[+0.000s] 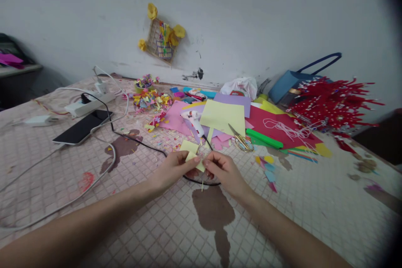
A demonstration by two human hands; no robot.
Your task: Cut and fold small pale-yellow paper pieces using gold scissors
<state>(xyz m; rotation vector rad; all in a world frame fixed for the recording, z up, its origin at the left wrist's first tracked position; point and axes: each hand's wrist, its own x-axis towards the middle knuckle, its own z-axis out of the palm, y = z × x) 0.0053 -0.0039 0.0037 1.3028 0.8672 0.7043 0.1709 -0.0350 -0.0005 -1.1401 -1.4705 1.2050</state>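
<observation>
A small piece of pale yellow paper (pixel 189 147) is pinched between the thumb and fingers of my left hand (pixel 179 165). At its right edge, my right hand (pixel 222 168) has its thumb and fingertips pressed together on the same paper. A thin pale strip (pixel 202 184) shows just below the fingers; I cannot tell what it is fixed to. Behind my hands lie a white hot glue gun (pixel 194 122), a large pale yellow sheet (pixel 222 116) and gold-handled scissors (pixel 243 141).
A black cable (pixel 141 141) curves under my hands. On the left are a tablet (pixel 83 127) and a power strip (pixel 89 104). Paper scraps (pixel 153 100), a green stick (pixel 264 138), white string (pixel 290 129) and red fuzzy stems (pixel 326 102) lie further back.
</observation>
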